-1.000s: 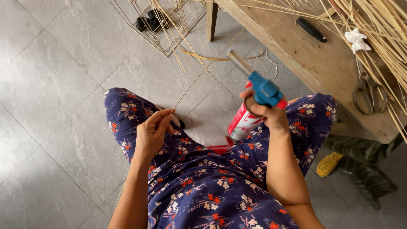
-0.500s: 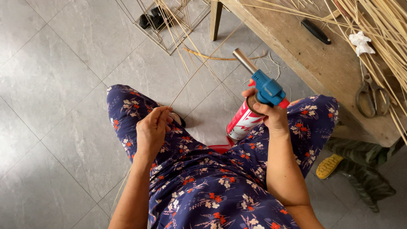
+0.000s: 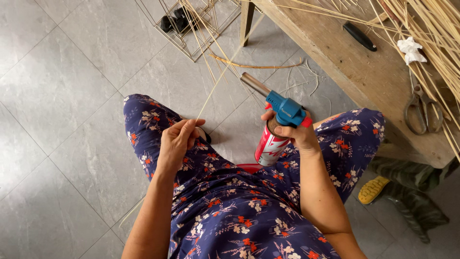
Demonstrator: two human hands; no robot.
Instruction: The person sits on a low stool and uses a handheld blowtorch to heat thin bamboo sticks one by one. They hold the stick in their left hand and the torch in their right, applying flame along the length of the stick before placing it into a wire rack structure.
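Observation:
I sit with knees apart in a navy flowered dress. My right hand (image 3: 293,135) grips a gas torch (image 3: 280,108): a blue head with a metal nozzle pointing up-left, on a red and white canister (image 3: 268,148). My left hand (image 3: 178,139) rests over my left knee and pinches the near end of a thin pale bamboo strip (image 3: 220,76). The strip runs up and right toward the wooden bench. The nozzle tip lies just right of the strip.
A wooden bench (image 3: 354,72) at upper right carries a black-handled knife (image 3: 359,36), scissors (image 3: 422,108), a white rag (image 3: 411,50) and several bamboo strips (image 3: 431,24). A wire rack (image 3: 191,29) stands on the grey tiled floor. Green boots (image 3: 407,192) lie at right.
My left hand has closed its fingers on the strip's end, and the torch in my right hand has shifted slightly left and upward.

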